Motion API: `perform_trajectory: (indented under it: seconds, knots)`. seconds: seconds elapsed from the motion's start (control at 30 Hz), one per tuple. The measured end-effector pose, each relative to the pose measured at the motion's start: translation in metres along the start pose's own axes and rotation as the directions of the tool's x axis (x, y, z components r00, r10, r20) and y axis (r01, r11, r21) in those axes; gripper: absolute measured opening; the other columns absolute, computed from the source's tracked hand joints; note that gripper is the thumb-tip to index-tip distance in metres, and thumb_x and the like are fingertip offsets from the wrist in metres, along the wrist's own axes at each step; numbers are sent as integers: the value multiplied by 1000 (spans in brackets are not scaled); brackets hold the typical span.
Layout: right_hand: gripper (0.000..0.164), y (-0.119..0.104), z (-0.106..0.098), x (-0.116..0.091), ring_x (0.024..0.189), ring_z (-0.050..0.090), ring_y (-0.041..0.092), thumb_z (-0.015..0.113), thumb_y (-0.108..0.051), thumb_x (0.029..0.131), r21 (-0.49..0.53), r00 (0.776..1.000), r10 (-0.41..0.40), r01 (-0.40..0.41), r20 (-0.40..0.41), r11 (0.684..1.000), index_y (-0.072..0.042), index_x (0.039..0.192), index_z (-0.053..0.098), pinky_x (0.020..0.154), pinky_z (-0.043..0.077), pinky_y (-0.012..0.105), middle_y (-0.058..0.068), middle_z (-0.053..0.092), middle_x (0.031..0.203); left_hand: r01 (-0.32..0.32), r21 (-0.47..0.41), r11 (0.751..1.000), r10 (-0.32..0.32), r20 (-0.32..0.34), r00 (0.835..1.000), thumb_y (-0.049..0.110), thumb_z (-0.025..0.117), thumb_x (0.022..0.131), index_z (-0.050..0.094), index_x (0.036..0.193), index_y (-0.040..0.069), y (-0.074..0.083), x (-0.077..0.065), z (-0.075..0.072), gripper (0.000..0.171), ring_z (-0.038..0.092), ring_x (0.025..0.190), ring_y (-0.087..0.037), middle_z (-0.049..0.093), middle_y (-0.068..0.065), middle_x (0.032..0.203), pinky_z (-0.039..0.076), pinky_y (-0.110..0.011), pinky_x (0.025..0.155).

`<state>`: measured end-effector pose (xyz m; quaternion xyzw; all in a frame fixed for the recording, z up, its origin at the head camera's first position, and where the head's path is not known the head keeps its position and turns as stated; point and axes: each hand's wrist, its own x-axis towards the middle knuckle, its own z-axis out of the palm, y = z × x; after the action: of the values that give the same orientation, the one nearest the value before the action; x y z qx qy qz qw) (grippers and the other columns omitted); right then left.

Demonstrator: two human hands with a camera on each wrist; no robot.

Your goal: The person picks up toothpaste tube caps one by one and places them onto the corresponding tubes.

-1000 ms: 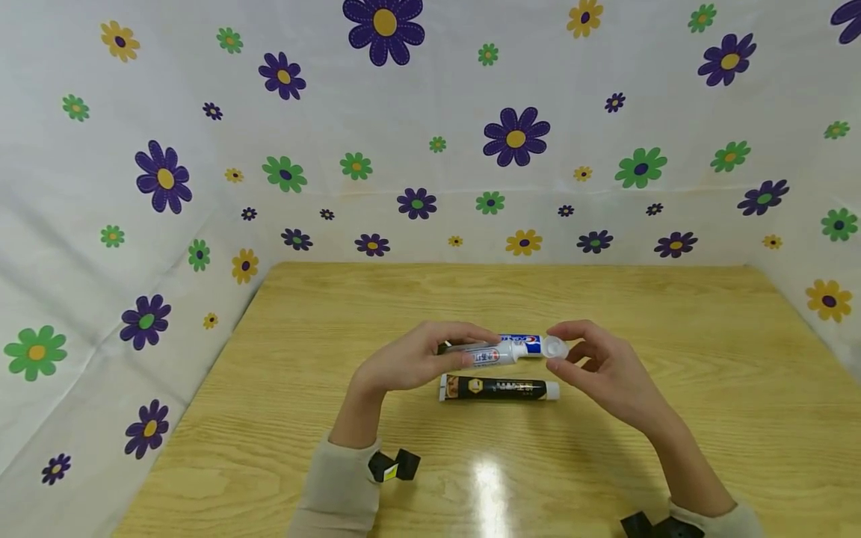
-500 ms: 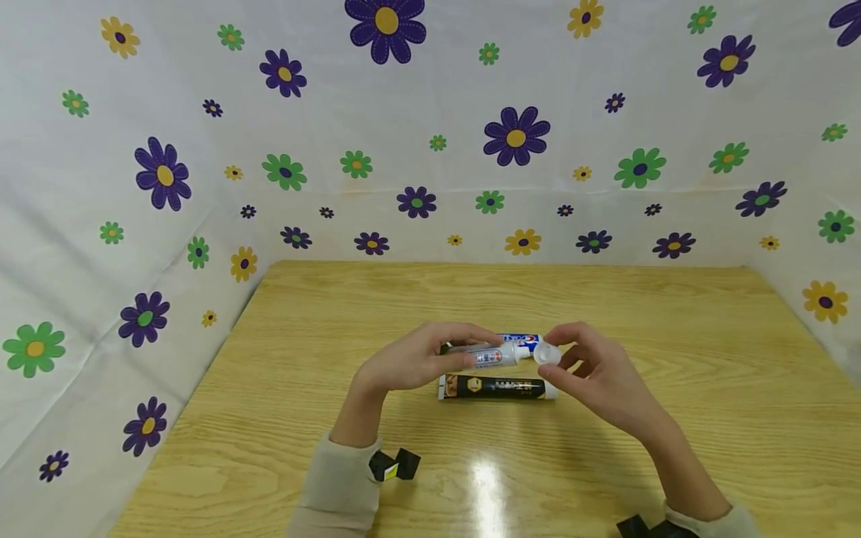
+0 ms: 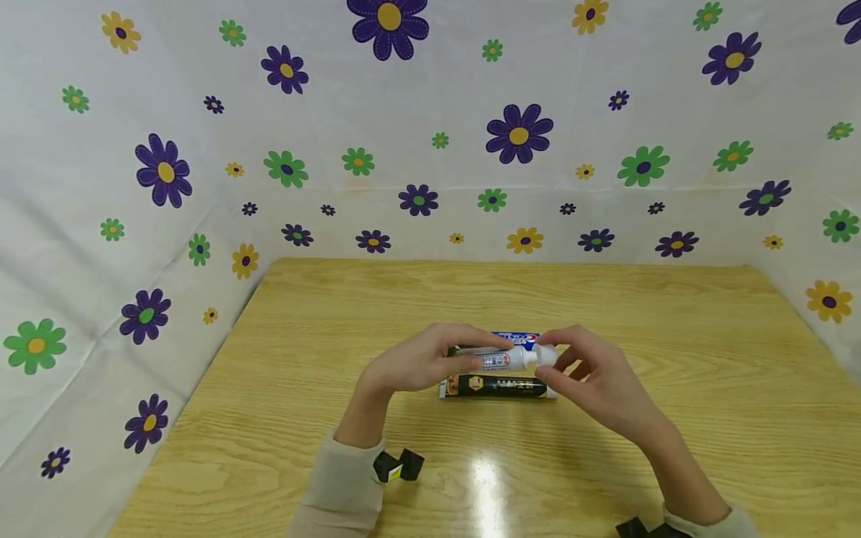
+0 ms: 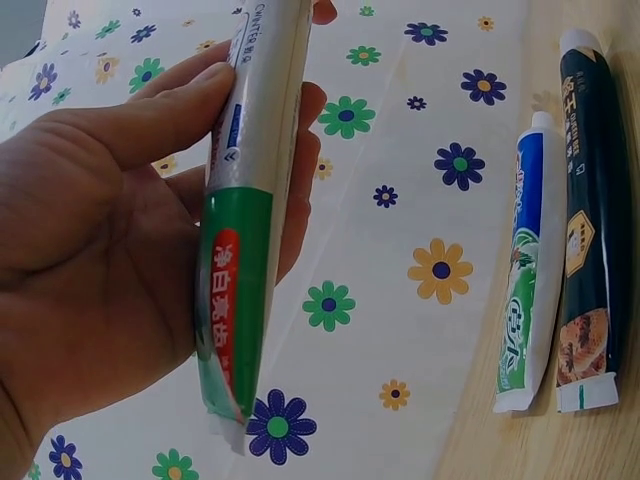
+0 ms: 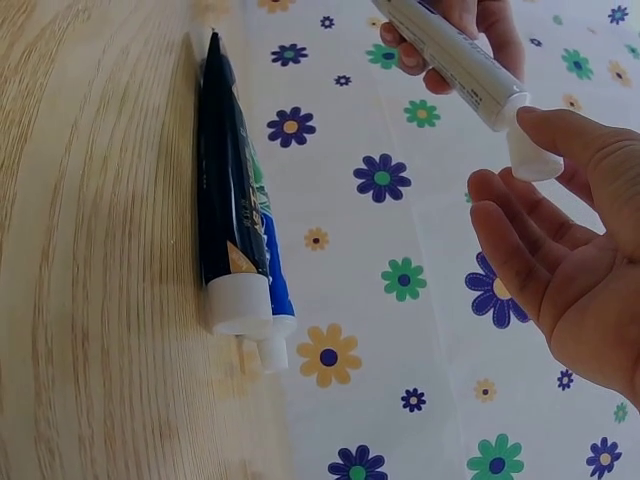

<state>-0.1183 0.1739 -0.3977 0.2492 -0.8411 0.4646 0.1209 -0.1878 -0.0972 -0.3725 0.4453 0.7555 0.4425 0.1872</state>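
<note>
My left hand (image 3: pixel 430 360) grips a silver and green toothpaste tube (image 4: pixel 245 140) between thumb and fingers, holding it above the table with its nozzle to the right. At the nozzle end my right hand (image 3: pixel 602 377) pinches a white cap (image 5: pixel 535 155) with thumb and finger. The cap sits right at the mouth of the tube, in line with it. In the right wrist view the other right-hand fingers stay loosely spread below the cap. Under the held tube, a black toothpaste tube (image 3: pixel 501 386) and a blue, green and white toothpaste tube (image 4: pixel 528 270) lie on the table.
The wooden table (image 3: pixel 323 314) meets a white flower-print cloth (image 3: pixel 417 112) at the back and sides. Both lying tubes are side by side, the black one nearer me, its white cap (image 5: pixel 240 305) pointing right. Black wrist cameras (image 3: pixel 398 465) sit on the sleeves.
My right hand has brought the cap leftward to the nozzle, turning it from facing the head camera to lining up with the tube. My left hand keeps its hold, shifting slightly right.
</note>
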Motion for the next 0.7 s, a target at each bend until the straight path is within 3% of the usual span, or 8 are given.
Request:
perform_trajectory:
  seconds: [0.13, 0.7]
  knots:
    - [36, 0, 2, 0, 74, 63, 9, 75, 2, 85, -8, 1000, -23, 23, 0, 1000, -10, 117, 64, 59, 55, 29, 0, 65, 102, 16, -21, 1000, -16, 11, 1000, 9, 53, 103, 59, 139, 12, 1, 0, 0, 37, 55, 68, -13, 59, -11, 122, 50, -27, 57]
    - [36, -5, 6, 0, 75, 61, 8, 76, 3, 84, -30, 999, -39, 39, 11, 999, -14, 114, 66, 59, 55, 26, -1, 62, 105, 12, -21, 1000, -11, 35, 999, 8, 52, 103, 58, 140, 12, 3, 0, 1, 37, 53, 61, -13, 62, -10, 119, 50, -28, 54]
